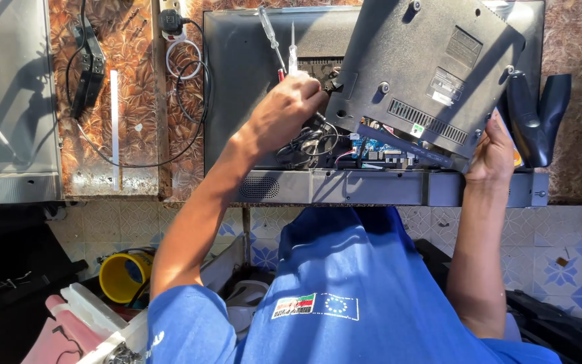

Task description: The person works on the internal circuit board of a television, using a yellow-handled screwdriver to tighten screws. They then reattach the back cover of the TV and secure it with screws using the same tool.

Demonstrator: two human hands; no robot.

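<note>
On the bench (129, 135), brown mottled stone-look top, a flat-panel monitor (237, 81) lies face down, dark grey plastic back up. Right hand (493, 152) is clamped on the lower corner of the back cover (426, 61), fingers wrapped under the edge, holding it lifted and tilted so the inside is exposed. Cover is matte textured plastic, roughly square, with a slotted vent strip, screw recesses and pale labels.

Left hand (284, 111) is closed in a loose fist over the wire bundle (311, 141) at the opening, just beside the cover's raised edge; whether it pinches a wire or a tool I cannot tell. Wires are thin, black and grey, looped. Below them a blue circuit board (378, 149) shows in the gap, partly hidden by the cover.

Two screwdrivers (281, 44) with clear handles and thin shafts lie on the monitor back right above the left hand, within easy reach. A black two-pronged monitor stand (540, 118), glossy moulded plastic, lies at the right edge, detached. A speaker grille strip (261, 187) runs along the monitor's near edge.

Left on the bench: black cable (183, 94) coiled from a plug, plus a black power adapter (92, 67). Down on the tiled floor (574, 263), a yellow cup (124, 276).
</note>
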